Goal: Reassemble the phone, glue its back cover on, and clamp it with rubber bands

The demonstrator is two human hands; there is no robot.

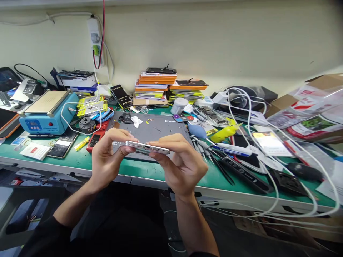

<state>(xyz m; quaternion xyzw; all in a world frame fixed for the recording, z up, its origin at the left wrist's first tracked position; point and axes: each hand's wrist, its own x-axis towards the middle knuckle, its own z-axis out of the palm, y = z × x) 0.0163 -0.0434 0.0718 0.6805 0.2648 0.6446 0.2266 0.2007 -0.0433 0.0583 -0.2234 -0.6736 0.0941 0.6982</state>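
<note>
A silver-edged smartphone (147, 146) is held up above the front of the bench, its port edge turned toward me. My left hand (108, 153) pinches its left end between thumb and fingers. At the other end, my right hand (184, 160) grips the phone with the thumb below and the fingers along the top. The phone's broad faces are seen nearly edge-on. Beneath and beyond it lies a dark grey work mat (152, 130), with a white crumpled tissue (137, 121), a black battery-like piece (127, 118) and small screws or bits on it.
A blue heating machine (49, 116) stands left, near a dark phone (62, 144). Stacked orange and yellow boxes (155, 84) rise at the back. To the right are a blue blower bulb (197, 131), a yellow bottle (223, 134), a black pen-shaped tool (243, 173) and looping white cables (273, 192).
</note>
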